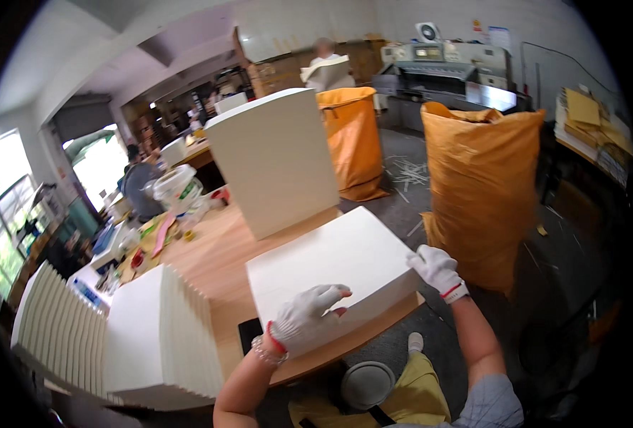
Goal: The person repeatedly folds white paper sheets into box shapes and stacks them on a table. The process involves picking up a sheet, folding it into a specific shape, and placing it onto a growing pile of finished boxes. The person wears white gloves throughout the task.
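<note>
A thick stack of white sheets (338,257) lies flat on the wooden table (234,292) in front of me. My left hand (308,312), in a white glove with bare thumb and fingertip showing, hovers at the near edge of that stack, fingers apart and holding nothing. At the stack's right corner, my right hand (434,267), also gloved, has its fingers bent round the edge. Behind it rises a tall upright pile of white sheets (273,164). To the left, fanned white stacks with stepped edges (141,335) stand side by side. A black flat object (249,334) lies partly under the near stack.
Two orange sacks (480,185) (352,143) stand beyond the table's right side, with paper strips (409,171) on the floor. A white bucket (177,189) and tape rolls sit at the table's far left. A large cutting machine (445,68) and other people are farther back. A round stool (368,384) is near my legs.
</note>
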`<state>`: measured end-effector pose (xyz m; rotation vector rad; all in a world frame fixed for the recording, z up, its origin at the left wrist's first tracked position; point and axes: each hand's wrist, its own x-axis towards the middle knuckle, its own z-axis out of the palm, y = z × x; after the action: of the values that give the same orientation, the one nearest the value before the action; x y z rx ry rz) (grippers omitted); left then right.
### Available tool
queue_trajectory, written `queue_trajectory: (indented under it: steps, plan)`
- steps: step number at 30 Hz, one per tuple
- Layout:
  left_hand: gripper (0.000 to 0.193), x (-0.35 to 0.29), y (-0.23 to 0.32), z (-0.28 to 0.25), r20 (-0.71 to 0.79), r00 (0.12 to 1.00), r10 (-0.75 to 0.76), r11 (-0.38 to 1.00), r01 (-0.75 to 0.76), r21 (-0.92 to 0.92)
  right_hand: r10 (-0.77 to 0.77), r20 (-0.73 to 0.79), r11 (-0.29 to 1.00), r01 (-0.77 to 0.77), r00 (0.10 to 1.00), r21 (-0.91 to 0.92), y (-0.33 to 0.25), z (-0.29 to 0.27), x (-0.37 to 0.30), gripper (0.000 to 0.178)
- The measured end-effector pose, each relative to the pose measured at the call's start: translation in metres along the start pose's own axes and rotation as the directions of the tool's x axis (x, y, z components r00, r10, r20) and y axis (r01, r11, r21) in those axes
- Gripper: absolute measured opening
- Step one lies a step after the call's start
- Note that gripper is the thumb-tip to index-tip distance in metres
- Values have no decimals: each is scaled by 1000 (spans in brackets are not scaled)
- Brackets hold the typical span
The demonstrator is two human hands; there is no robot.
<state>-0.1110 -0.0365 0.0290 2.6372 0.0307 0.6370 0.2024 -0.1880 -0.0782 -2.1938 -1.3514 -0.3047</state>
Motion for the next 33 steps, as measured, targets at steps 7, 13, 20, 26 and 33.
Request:
queue_trajectory:
  steps: [7,13,20,26,33]
  plan:
    - [14,83,-53,72,213,977,-22,996,4,84,-327,-392,889,421,860,181,-47,-32,40,32]
    - [12,79,-53,76,84,996,42,998,-38,-54,-332,-410,875,439,850,202,-43,-10,59,28]
    - [9,78,-52,74,124,975,-186,911,218,-349,-419,-517,867,498,746,16,-36,4,58,27]
    - [31,74,-61,74,153,970,-190,898,234,-371,-369,-540,899,438,756,-1,-37,3,54,27]
    - [40,71,-60,79,142,934,-327,806,354,-475,-373,-575,873,485,729,49,-34,1,53,19]
